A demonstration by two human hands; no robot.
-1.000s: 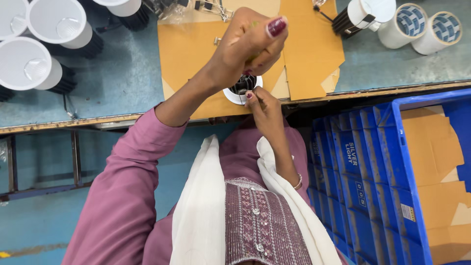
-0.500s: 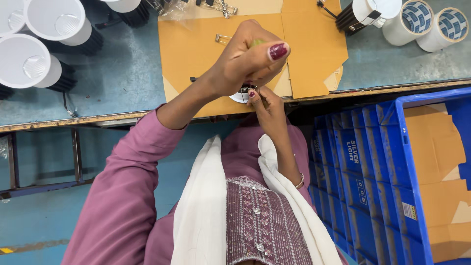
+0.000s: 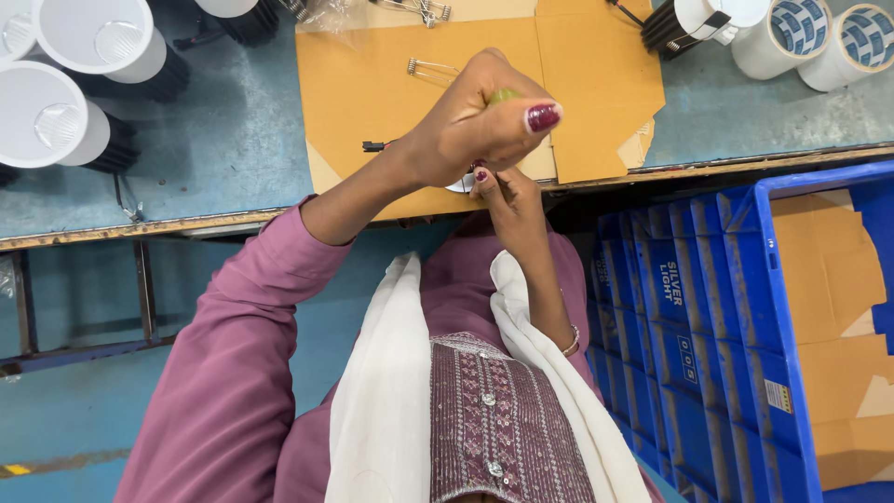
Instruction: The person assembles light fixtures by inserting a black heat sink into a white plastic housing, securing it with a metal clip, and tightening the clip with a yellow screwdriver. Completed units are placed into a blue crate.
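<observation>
While the left hand (image 3: 484, 121) closes around a green-tipped tool, largely hidden in the fist, the right hand (image 3: 507, 200) pinches the small white round part (image 3: 459, 185) beneath it, both hands pressed together over the cardboard sheet (image 3: 372, 84) at the bench's near edge. Risk: because the part sits at that edge, a slip of the tool could likely knock it down toward the blue crate (image 3: 745, 307). Compared with 1 s ago, the left hand covers more of the part.

hands (image 3: 489, 149) hide most of the white fitting (image 3: 460, 185).
</observation>
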